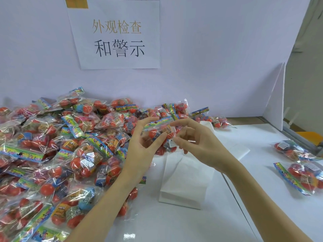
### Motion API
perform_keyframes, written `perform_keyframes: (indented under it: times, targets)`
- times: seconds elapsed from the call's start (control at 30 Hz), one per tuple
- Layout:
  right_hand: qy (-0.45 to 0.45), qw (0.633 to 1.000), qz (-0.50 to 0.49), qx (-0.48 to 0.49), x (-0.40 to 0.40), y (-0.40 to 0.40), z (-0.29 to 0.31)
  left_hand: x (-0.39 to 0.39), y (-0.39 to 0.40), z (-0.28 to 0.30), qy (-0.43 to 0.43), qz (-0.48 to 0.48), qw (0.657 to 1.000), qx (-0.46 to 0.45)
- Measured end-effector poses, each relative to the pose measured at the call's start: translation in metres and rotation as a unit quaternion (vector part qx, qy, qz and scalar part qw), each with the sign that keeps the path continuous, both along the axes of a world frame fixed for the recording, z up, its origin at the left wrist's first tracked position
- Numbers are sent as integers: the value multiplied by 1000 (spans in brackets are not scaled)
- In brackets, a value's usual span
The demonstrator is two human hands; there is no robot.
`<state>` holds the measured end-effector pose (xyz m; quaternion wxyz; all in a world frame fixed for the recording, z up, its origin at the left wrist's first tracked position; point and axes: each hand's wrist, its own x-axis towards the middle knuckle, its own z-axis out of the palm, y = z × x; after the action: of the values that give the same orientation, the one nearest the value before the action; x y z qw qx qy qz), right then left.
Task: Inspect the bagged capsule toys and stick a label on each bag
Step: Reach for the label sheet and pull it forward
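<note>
Both our hands pinch one clear plastic bag of red capsule toys (pixel 158 135): left hand (pixel 141 145), right hand (pixel 197 142). Its small white label (pixel 172 143) is partly hidden by fingers.

- White partition wall (pixel 209 49) behind bench; paper sign (pixel 118 34) with Chinese characters taped on.
- White tabletop (pixel 174 224).
- White side board (pixel 276 105) upright at right.

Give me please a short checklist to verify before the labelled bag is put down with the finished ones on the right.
1. Bag held by left hand: ok.
2. White label on the bag: ok.
3. Label pressed fully flat: cannot tell; right hand touches it.
4. Label text readable: cannot tell, too small.
5. Free table before the finished bags: ok.
6. Unlabelled pile kept apart from finished bags: ok.
</note>
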<state>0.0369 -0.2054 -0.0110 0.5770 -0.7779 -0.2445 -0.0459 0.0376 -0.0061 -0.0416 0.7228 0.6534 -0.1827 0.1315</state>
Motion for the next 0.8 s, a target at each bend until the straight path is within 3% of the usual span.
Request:
perform_keyframes:
  times: [0.27, 0.8]
  targets:
    - [-10, 999, -18, -37, 1, 2, -3, -1, -2, 1, -24, 6, 999, 25]
    - [-26, 998, -52, -37, 2, 2, -3, -3, -1, 3, 8, -37, 999, 19]
